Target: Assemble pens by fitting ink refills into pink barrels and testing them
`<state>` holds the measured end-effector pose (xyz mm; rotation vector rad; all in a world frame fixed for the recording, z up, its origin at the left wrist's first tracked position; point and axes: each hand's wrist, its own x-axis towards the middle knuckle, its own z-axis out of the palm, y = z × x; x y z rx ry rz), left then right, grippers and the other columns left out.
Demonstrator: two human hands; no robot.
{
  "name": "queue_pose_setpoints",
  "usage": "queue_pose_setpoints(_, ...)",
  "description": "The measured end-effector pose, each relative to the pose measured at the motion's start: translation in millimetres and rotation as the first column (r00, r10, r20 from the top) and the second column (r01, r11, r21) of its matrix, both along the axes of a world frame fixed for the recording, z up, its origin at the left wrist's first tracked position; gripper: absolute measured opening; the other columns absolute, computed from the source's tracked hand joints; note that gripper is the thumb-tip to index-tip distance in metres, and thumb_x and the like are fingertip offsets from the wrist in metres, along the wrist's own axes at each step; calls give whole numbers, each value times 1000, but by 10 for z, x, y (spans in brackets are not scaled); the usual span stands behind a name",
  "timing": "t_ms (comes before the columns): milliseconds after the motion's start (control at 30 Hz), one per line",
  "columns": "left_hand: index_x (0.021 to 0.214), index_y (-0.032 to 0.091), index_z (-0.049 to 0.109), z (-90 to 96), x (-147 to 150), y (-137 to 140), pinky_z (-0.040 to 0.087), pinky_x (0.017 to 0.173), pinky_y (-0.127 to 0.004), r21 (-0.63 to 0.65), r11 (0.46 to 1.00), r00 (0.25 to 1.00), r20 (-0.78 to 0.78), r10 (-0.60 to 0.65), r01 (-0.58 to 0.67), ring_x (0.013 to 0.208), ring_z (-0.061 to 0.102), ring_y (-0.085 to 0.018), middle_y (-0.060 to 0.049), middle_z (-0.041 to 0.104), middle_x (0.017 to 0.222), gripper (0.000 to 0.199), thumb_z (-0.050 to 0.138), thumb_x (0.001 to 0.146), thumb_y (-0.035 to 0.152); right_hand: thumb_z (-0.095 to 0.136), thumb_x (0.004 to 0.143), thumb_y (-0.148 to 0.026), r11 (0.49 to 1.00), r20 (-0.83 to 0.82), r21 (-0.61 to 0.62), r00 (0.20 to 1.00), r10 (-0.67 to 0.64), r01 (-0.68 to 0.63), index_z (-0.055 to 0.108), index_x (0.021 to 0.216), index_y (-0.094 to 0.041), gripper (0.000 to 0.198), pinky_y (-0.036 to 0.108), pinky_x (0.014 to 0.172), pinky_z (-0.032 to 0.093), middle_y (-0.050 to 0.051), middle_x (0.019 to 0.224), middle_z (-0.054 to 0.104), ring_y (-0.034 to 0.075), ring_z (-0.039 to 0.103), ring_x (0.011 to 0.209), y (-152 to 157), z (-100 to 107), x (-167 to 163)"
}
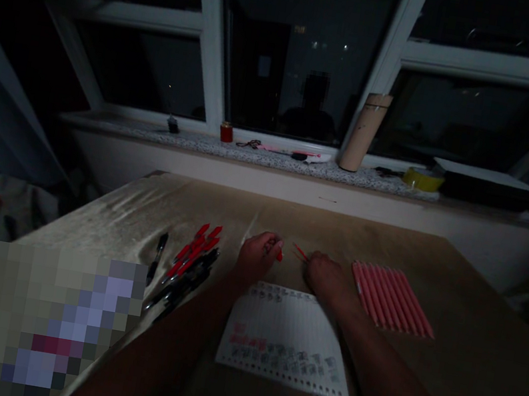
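Note:
My left hand (259,256) is closed above the far edge of a notebook sheet, around a red pen part (280,255) that mostly hides in the fingers. To its right, my right hand (325,274) pinches thin red sticks that look like pen refills (301,252), tips pointing up and left toward the left hand. Beneath my forearms lies the lined sheet of paper (290,331), with punched holes and rows of black and red scribbles. Left of it are a pile of red pens (195,250) and a pile of black pens (185,286).
A row of pink pencils (392,299) lies at the right. One black pen (159,251) lies apart on the left, near a blurred-out area. Behind the table (302,218), the window sill holds a cardboard tube (365,134), yellow tape (423,179) and a small red jar (226,132).

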<state>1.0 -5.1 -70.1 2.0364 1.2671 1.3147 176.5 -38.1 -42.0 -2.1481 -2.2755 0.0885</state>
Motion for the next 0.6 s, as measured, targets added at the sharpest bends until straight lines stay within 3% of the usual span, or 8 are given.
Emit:
queue_pose_setpoints(100, 87, 18, 62, -21, -2, 9, 46, 67, -22, 14, 1000, 999, -37, 0, 1, 68, 60, -12, -1, 66, 74, 22, 49, 85, 35, 51, 82, -28, 1000, -52, -2, 999, -9, 9, 63, 93, -7, 26, 28, 65, 42, 20, 92, 67, 25, 65, 82, 125, 18, 75)
queue_pose_setpoints(167, 89, 18, 62, -30, -3, 12, 46, 68, -22, 33, 999, 999, -53, -11, 13, 70, 60, -12, -2, 65, 76, 22, 49, 85, 35, 54, 77, -33, 1000, -212, 23, 977, -3, 9, 65, 83, -11, 25, 26, 60, 41, 16, 84, 69, 22, 65, 76, 236, 60, 120)
queue_pose_setpoints(233, 91, 18, 61, -28, -4, 11, 45, 68, -23, 64, 998, 998, -66, -22, 27, 70, 59, -12, -2, 65, 78, 22, 48, 86, 34, 53, 74, -32, 997, -490, 72, 872, 6, 34, 62, 68, -14, 21, 24, 53, 38, 9, 66, 66, 18, 61, 60, 344, 144, 126)
queue_pose_setpoints(300, 92, 17, 61, -10, -6, 5, 44, 68, -24, 102, 994, 996, -90, -28, 37, 69, 57, -12, -2, 63, 78, 22, 48, 86, 34, 51, 72, -31, 993, -732, 117, 677, 76, 15, 54, 57, -16, 22, 23, 48, 36, 3, 51, 57, 13, 53, 48, 432, 263, 76)
queue_pose_setpoints(367, 92, 17, 61, 17, -13, -4, 44, 69, -24, 142, 989, 993, -115, -26, 42, 70, 56, -13, -3, 62, 79, 22, 47, 87, 32, 52, 67, -28, 982, -870, 190, 464, 165, 7, 50, 53, -17, 18, 21, 48, 37, -1, 47, 53, 11, 50, 45, 489, 389, -20)
queue_pose_setpoints(433, 93, 16, 61, 43, -26, -11, 43, 71, -25, 176, 983, 991, -134, -21, 45, 72, 55, -13, -4, 61, 81, 22, 46, 88, 31, 54, 65, -26, 969, -920, 246, 312, 238, -12, 51, 54, -17, 14, 21, 49, 38, -2, 48, 53, 10, 49, 45, 517, 484, -132)
queue_pose_setpoints(500, 94, 14, 60, 57, -44, -12, 43, 74, -26, 203, 978, 989, -146, -19, 49, 76, 55, -14, -6, 61, 84, 23, 45, 88, 31, 55, 63, -24, 966, -936, 256, 244, 254, -25, 52, 56, -17, 10, 21, 49, 38, -3, 48, 54, 9, 49, 45, 527, 526, -229)
queue_pose_setpoints(600, 96, 14, 60, 53, -67, -5, 43, 75, -27, 220, 975, 988, -155, -7, 41, 80, 56, -16, -7, 60, 85, 23, 44, 89, 29, 55, 61, -21, 965, -932, 258, 254, 260, -41, 52, 59, -17, 5, 21, 48, 37, -3, 48, 54, 9, 48, 45, 532, 507, -311)
